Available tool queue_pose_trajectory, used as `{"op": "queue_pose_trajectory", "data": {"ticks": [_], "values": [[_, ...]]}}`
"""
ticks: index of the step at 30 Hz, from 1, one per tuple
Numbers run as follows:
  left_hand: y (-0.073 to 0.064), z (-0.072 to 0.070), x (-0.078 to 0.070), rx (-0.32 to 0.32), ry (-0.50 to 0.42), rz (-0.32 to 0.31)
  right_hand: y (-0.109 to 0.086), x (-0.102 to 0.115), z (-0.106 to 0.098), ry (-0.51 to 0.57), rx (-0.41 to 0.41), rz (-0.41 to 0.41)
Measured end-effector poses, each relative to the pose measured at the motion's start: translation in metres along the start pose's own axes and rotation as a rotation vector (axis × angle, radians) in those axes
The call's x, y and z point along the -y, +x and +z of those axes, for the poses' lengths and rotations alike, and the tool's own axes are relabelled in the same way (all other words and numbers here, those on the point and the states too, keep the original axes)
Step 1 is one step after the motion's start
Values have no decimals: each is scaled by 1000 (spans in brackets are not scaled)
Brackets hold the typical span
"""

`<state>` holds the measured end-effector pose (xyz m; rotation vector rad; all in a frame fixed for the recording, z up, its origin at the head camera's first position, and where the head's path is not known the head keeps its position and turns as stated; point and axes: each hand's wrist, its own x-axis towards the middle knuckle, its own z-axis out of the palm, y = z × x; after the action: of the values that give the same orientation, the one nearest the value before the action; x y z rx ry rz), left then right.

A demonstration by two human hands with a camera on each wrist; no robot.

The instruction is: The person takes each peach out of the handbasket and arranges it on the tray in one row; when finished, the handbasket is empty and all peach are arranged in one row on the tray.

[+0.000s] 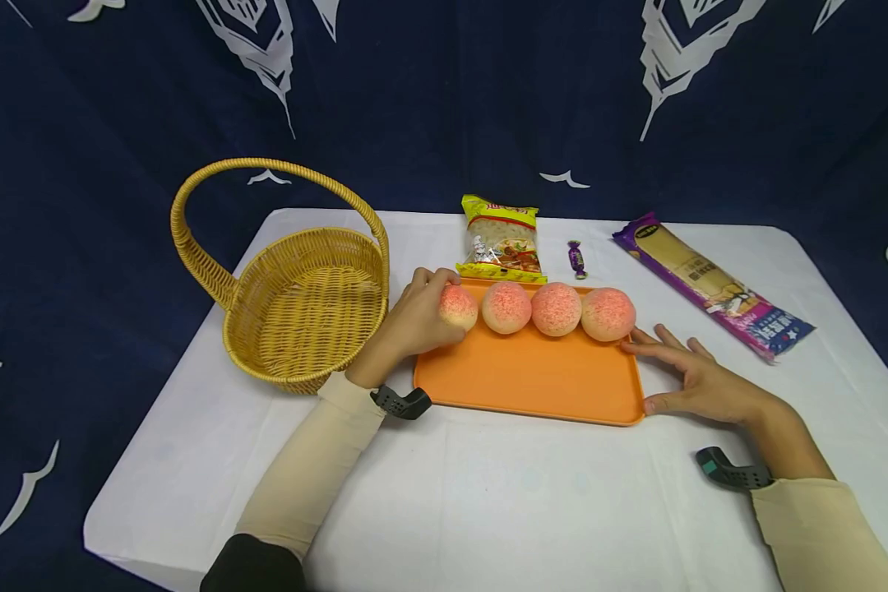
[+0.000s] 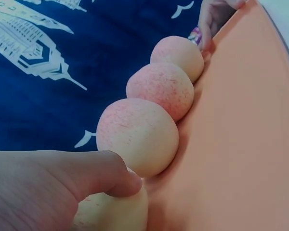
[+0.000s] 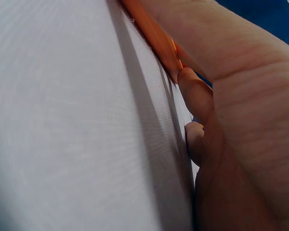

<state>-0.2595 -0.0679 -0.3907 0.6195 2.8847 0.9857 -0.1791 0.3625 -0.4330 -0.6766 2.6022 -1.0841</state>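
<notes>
An orange tray [image 1: 525,378] carries a row of peaches along its far edge. The leftmost peach [image 1: 459,307] is held by my left hand [image 1: 423,316], the thumb on its near side and the fingers over its far side. In the left wrist view the thumb lies across this peach [image 2: 116,214]. Three other peaches [image 1: 557,309] stand to its right, lined up close together. My right hand [image 1: 699,382] touches the tray's right edge with thumb and fingertips, its fingers spread and holding nothing. In the right wrist view fingertips meet the tray's orange rim [image 3: 156,41].
A wicker basket [image 1: 307,308] with a tall handle stands left of the tray. Behind the tray lie a yellow food packet [image 1: 501,240] and a small purple wrapped candy [image 1: 576,259]. A long purple packet [image 1: 710,284] lies at the back right on the white tablecloth [image 1: 533,493].
</notes>
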Motion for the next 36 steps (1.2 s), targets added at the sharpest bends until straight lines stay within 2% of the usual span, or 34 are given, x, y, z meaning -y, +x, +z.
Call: {"op": "queue_pose_trajectory", "data": {"ticks": [5, 10, 15, 18, 21, 26, 30, 36], "values": [[5, 2, -1, 18, -9, 19, 0, -1, 1, -4, 1, 4], [8, 3, -3, 91, -14, 73, 0, -1, 0, -8, -2, 10], [9, 6, -1, 144, -60, 87, -1, -2, 0, -10, -7, -1], [10, 9, 0, 125, -100, 95, -2, -1, 1, -8, -20, -5], [9, 12, 0, 90, -98, 70, -1, -2, 2, -2, -24, -7], [5, 14, -3, 38, 16, -12, -1, -3, 3, -4, -15, -1], [4, 13, -6, -6, 61, -33, -2, -3, 0, -9, -9, 0], [5, 11, -8, 19, 37, -15, -2, -2, 0, -7, -15, 13]]}}
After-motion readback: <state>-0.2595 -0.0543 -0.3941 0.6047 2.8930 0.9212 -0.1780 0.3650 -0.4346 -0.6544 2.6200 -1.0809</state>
